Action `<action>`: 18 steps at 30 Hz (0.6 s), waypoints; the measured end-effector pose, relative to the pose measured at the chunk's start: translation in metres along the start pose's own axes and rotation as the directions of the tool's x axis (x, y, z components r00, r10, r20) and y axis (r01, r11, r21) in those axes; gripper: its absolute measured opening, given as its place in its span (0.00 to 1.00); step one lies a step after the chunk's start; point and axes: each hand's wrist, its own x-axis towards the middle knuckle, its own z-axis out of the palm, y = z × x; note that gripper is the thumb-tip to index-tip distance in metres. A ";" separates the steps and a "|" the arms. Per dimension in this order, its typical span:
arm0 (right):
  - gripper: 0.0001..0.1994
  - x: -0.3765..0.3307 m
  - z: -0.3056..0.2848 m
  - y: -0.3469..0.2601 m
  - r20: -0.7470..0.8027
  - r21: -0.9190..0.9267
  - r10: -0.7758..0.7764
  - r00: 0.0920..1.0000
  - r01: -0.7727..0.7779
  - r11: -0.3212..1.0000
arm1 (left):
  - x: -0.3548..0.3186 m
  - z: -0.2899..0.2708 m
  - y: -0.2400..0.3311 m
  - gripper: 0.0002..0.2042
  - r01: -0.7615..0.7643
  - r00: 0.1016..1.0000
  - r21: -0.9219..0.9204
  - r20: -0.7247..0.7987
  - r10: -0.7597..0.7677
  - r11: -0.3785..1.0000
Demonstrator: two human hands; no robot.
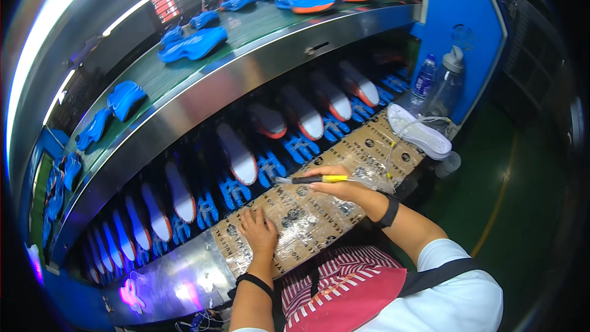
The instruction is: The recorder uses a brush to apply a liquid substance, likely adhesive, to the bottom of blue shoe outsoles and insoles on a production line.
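Observation:
My right hand [341, 185] grips a brush [316, 179] with a black and yellow handle, its tip pointing left toward the row of blue holders. A clear tube seems to trail from the handle's back end. Flat on the plastic-covered cardboard [319, 209] lies my left hand [258, 231], fingers spread and nothing in it. Beyond both hands, white soles with orange edges [244, 169] stand tilted in a row on the lower level. Blue holders [268, 168] sit between them and the cardboard.
Above, a green conveyor belt [246, 27] carries several blue shoe parts [193, 44], some orange-edged. At the right end are a white sole [420, 132], a purple-labelled bottle [424, 77] and a clear bottle [447, 86]. A bare metal ledge [166, 286] continues at left.

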 end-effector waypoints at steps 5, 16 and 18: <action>0.11 -0.073 -0.078 -0.057 -0.168 -0.258 -0.167 0.971 0.120 0.959 | -0.001 -0.012 -0.004 0.17 -0.122 0.991 0.029 -0.053 0.123 0.992; 0.17 -0.268 -0.201 -0.082 -0.836 0.050 -0.136 0.531 0.321 0.946 | 0.193 -0.177 0.123 0.20 -0.541 0.742 -0.116 -0.532 0.407 0.833; 0.18 -0.303 -0.210 -0.088 -0.883 0.022 -0.137 0.449 0.332 0.943 | 0.225 -0.197 0.128 0.21 -0.534 0.694 0.028 -0.557 0.457 0.845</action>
